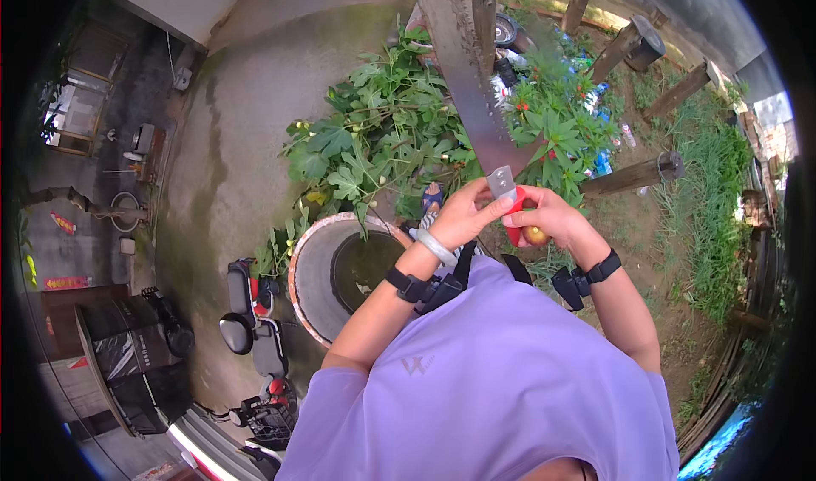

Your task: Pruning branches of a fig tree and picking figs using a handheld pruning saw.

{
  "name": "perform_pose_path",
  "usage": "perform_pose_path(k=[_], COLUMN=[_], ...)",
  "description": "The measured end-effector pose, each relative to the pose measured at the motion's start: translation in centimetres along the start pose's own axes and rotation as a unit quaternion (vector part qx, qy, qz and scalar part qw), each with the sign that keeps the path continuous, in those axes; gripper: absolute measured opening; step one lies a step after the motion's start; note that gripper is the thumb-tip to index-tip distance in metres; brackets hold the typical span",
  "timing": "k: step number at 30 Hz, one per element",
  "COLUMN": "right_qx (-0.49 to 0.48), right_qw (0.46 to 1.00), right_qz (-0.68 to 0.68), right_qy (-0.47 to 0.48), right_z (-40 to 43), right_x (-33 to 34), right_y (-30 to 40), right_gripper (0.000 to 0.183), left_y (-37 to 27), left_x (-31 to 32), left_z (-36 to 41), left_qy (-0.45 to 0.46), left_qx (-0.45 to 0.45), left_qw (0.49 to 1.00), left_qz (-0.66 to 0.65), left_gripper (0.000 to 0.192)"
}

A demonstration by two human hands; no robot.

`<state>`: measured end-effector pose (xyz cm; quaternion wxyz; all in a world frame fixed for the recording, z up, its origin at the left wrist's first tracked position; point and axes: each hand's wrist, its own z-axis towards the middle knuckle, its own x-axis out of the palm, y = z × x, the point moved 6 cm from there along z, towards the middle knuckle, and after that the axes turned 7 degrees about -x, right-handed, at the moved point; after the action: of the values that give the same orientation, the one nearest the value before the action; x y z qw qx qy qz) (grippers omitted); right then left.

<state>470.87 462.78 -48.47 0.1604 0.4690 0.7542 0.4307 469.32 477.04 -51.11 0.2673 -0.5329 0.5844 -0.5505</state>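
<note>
Before my chest, both hands are on a saw. My left hand (470,212) pinches the red handle (515,202) near a riveted metal plate (501,181). My right hand (553,216) has its fingers around the other side of that handle. A long toothed saw blade (472,67) rises from the plate towards the top of the view and looks blurred. Under the right fingers shows a round yellow-brown thing (536,235); whether it is a fruit or part of the handle, I cannot tell. Cut leafy fig branches (376,130) lie beyond my hands.
A round concrete vat (312,283) with dark water stands at my left, close to my foot (432,195). Further left are an electric scooter (271,347) and a covered cart (131,347). Wooden posts (631,175) and red-flowered plants (554,124) stand on the right.
</note>
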Motion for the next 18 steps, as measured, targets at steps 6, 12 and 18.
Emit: perform_pose_path(k=[6,12,18], right_qx=[0.024,-0.004,-0.127], right_qw=[0.997,0.995,0.918], right_qz=[-0.072,0.081,0.375], right_qy=[0.024,-0.056,-0.009], right_z=[4.4,7.0,7.6], right_x=[0.6,-3.6,-8.3], right_y=[1.5,3.7,4.8], right_gripper=[0.031,0.047,0.05], left_y=[0.0,-2.4,-5.1], left_x=[-2.1,-6.8,-8.7], left_z=[3.6,6.5,8.1], left_qy=[-0.092,-0.143,-0.166], left_qx=[0.023,0.053,0.047], left_qw=[0.995,0.979,0.977], left_qz=[-0.044,-0.135,-0.129], left_gripper=[0.033,0.029,0.021])
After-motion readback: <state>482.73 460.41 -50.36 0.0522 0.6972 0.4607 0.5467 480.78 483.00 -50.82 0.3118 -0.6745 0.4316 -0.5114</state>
